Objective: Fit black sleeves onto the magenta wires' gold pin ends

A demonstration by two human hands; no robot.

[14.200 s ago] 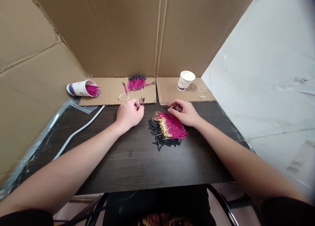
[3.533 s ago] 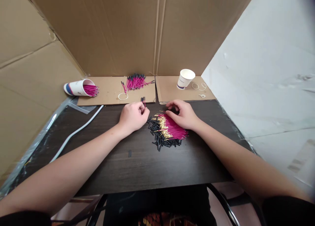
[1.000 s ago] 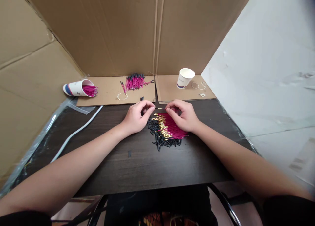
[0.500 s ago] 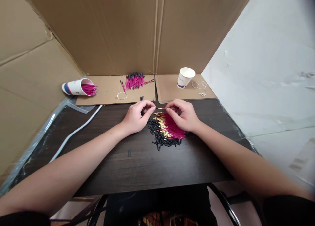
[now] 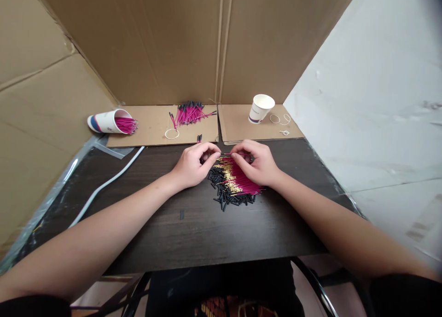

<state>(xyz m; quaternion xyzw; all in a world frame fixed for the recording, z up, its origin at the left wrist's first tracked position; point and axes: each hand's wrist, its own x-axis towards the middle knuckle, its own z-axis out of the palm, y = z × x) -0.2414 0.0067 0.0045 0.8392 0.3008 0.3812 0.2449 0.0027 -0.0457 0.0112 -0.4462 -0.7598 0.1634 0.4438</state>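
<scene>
My left hand (image 5: 196, 164) is closed in a pinch at its fingertips, on what looks like a small black sleeve, mostly hidden by the fingers. My right hand (image 5: 256, 163) pinches a thin magenta wire (image 5: 227, 154) that spans the short gap between the two hands. Below them lies a bundle of magenta wires (image 5: 247, 181) with gold tips pointing left. Loose black sleeves (image 5: 221, 197) are heaped under and around that bundle. Just beyond my left hand, a few black-tipped wires (image 5: 199, 138) poke out; whether the hand holds them I cannot tell.
A pile of black-ended magenta wires (image 5: 191, 112) rests on the cardboard sheet (image 5: 148, 140). A paper cup (image 5: 103, 122) full of wires lies on its side at left; another cup (image 5: 260, 111) stands upright at right near rubber bands (image 5: 275, 119). A pale cable (image 5: 103, 184) crosses the table's left.
My hands have drawn slightly closer together. The gold tip of the held wire, visible between the fingers before, no longer shows. The bundle and the sleeves have not moved.
</scene>
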